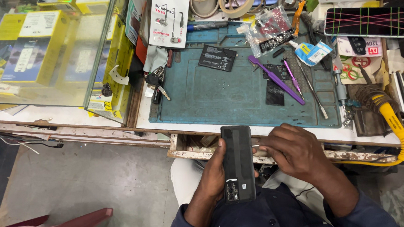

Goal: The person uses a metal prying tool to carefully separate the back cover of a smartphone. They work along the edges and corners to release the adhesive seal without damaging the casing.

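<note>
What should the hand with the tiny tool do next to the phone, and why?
Probably slide the thin tool further along the phone edge. The left hand grips the phone back-up, and the right hand has the tip right at its side seam.

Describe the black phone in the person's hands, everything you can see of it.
The black phone is a slim, glossy rectangular slab held back-side up, lengthwise, with its camera cluster at the end nearest the person. The left hand grips its left edge; the right hand presses a thin metal tool against its right edge. It hovers below the bench edge.
</note>
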